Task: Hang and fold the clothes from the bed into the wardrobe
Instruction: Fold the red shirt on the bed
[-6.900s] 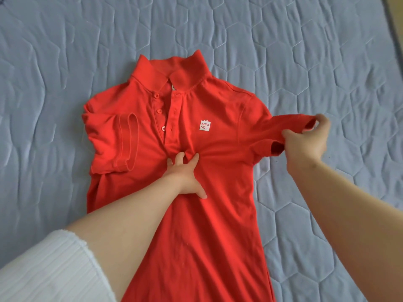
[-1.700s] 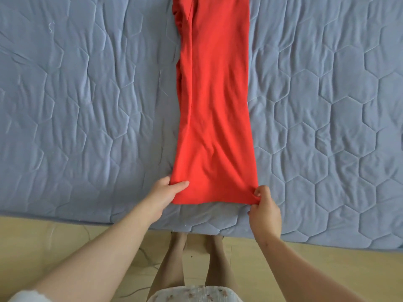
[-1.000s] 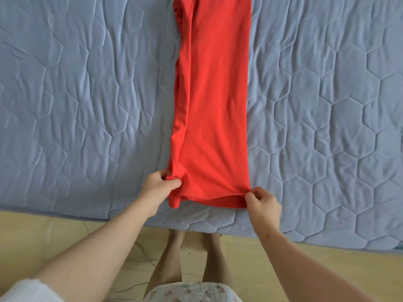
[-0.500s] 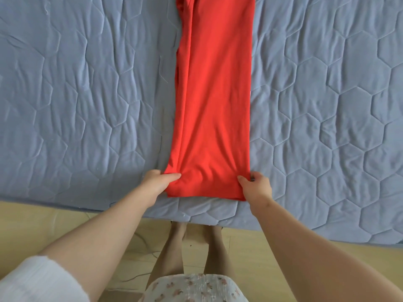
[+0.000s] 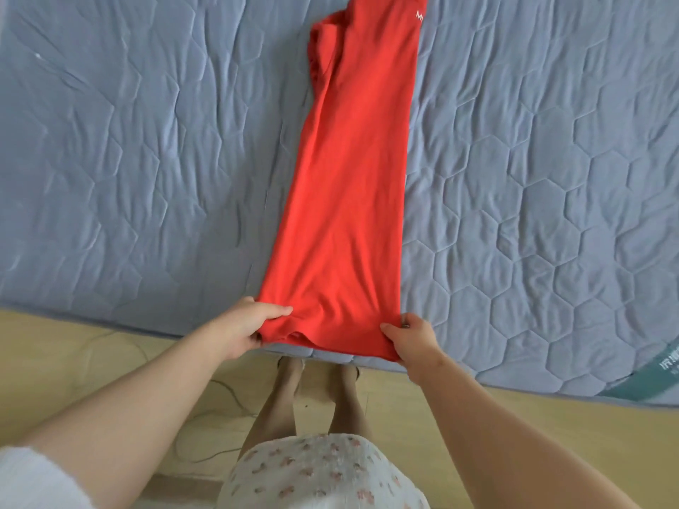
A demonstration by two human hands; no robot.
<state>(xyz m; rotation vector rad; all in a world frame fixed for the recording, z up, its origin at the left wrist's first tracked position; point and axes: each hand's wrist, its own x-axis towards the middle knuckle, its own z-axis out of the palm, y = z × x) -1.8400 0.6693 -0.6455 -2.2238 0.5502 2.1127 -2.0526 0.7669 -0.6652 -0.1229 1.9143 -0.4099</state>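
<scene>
A red polo shirt (image 5: 352, 170) lies on the bed (image 5: 128, 159), folded lengthwise into a long narrow strip that runs away from me. Its hem sits at the bed's near edge. My left hand (image 5: 246, 325) pinches the hem's left corner, thumb on top. The hem's right corner is pinched by my right hand (image 5: 413, 337). Part of a white logo shows at the strip's top right. The collar end is out of view at the top.
The bed carries a blue-grey quilted cover with hexagon stitching. Below its near edge is a light wooden floor (image 5: 73, 354) with a thin cable (image 5: 205, 453) on it. My legs stand against the bed edge. A green label (image 5: 657, 365) shows at the mattress side, right.
Since the oldest frame the sleeves and sides were folded in, making a narrow strip. In the last second both hands kept hold of the hem corners and lifted the hem slightly toward the bed edge.
</scene>
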